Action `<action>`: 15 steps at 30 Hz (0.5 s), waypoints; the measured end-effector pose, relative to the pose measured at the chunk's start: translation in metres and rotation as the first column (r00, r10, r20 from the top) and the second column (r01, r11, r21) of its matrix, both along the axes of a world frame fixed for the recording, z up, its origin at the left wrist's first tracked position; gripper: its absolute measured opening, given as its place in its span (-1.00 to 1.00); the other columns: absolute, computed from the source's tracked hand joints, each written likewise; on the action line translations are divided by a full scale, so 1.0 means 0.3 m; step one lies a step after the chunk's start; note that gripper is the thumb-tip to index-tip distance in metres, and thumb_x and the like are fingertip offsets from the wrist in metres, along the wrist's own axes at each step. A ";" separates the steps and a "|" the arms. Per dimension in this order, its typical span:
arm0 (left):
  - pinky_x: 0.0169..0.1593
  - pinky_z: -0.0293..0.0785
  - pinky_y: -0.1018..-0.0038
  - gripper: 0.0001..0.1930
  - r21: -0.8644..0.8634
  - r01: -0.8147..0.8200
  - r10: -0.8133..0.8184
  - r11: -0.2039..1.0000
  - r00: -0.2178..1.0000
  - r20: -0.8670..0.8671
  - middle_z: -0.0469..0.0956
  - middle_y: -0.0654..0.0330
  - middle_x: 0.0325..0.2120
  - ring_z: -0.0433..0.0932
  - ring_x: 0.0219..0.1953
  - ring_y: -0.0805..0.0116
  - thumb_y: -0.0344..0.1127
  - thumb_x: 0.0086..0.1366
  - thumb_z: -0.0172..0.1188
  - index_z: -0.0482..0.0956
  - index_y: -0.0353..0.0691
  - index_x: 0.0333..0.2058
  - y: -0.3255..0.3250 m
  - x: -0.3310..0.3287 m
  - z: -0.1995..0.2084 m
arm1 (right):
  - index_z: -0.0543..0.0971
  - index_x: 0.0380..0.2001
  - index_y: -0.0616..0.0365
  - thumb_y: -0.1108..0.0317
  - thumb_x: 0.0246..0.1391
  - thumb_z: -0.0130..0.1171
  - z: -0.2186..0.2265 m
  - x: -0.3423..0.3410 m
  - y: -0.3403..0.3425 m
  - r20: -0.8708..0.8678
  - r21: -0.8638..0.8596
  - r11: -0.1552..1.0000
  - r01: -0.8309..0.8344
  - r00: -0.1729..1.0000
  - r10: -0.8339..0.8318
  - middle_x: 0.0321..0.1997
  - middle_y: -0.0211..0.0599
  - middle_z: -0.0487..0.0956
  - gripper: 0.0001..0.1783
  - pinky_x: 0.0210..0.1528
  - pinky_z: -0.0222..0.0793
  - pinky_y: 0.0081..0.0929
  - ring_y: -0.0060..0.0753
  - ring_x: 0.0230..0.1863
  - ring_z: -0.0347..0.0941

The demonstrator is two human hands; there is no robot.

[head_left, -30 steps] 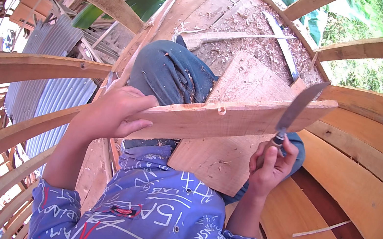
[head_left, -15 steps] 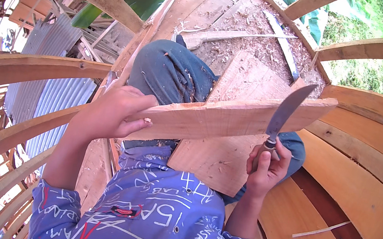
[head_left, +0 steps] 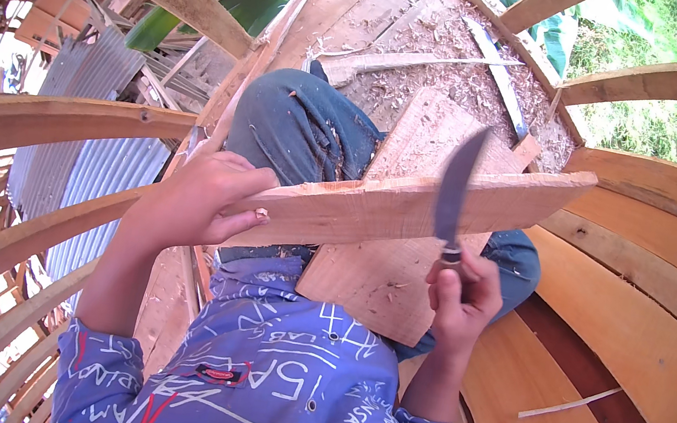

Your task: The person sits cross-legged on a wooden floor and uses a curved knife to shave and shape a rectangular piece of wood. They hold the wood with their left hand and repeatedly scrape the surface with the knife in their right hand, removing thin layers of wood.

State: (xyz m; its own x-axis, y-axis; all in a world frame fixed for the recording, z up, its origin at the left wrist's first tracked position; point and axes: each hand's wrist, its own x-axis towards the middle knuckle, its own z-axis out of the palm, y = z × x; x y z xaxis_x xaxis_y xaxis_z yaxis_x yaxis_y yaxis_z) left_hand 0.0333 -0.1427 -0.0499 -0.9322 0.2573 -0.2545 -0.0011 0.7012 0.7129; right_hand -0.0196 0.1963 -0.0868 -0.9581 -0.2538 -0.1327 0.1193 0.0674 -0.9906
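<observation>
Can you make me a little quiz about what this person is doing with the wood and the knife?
1. Which hand grips the knife?
2. True or false: the left hand rests on the long plank.
3. What lies scattered on the boards beyond the knees: A) wood shavings, B) nails, C) paint?

Key: 1. the right hand. 2. True. 3. A.

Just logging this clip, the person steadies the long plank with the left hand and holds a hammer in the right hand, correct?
Not quite. In the head view the right hand holds a curved-bladed knife, not a hammer. The left hand does steady the long plank.
</observation>
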 end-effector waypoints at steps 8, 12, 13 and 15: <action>-0.19 0.39 0.16 -0.74 -0.003 -0.039 0.039 0.999 0.998 -0.039 0.50 -0.02 -0.50 0.53 -0.29 -0.03 -0.30 0.08 0.31 0.45 -0.28 -0.34 0.005 0.012 0.003 | 0.60 -0.14 0.26 0.55 0.00 0.30 0.005 0.007 -0.025 -0.151 0.176 0.956 -0.233 0.954 0.260 -0.39 -0.27 0.62 -0.71 -0.42 0.38 -0.67 -0.62 -0.48 0.53; -0.19 0.40 0.18 -0.74 0.008 -0.029 0.030 1.000 0.996 -0.086 0.51 -0.02 -0.48 0.52 -0.29 -0.04 -0.32 0.07 0.31 0.48 -0.31 -0.32 0.008 0.012 -0.007 | 0.53 -0.05 0.25 0.55 0.08 0.24 0.003 0.014 -0.032 0.064 -0.182 0.980 0.077 0.996 -0.066 -0.45 -0.31 0.57 -0.68 -0.52 0.29 -0.74 -0.69 -0.57 0.44; -0.19 0.41 0.19 -0.72 -0.004 -0.017 0.017 1.000 0.998 -0.060 0.51 -0.02 -0.46 0.51 -0.28 -0.03 -0.35 0.05 0.32 0.50 -0.34 -0.29 0.006 0.007 0.000 | 0.50 -0.04 0.24 0.55 0.11 0.20 -0.006 0.015 -0.036 -0.080 -0.073 0.996 -0.045 0.996 0.039 -0.46 -0.31 0.55 -0.69 -0.56 0.24 -0.75 -0.71 -0.60 0.39; -0.19 0.41 0.19 -0.73 -0.021 -0.003 0.002 1.000 0.999 -0.040 0.51 -0.02 -0.46 0.51 -0.28 -0.03 -0.35 0.06 0.32 0.51 -0.33 -0.29 0.002 0.001 0.011 | 0.46 -0.03 0.21 0.54 0.17 0.14 -0.018 0.012 -0.051 -0.317 0.193 0.953 -0.232 0.905 0.284 -0.49 -0.31 0.53 -0.71 -0.63 0.14 -0.77 -0.75 -0.64 0.30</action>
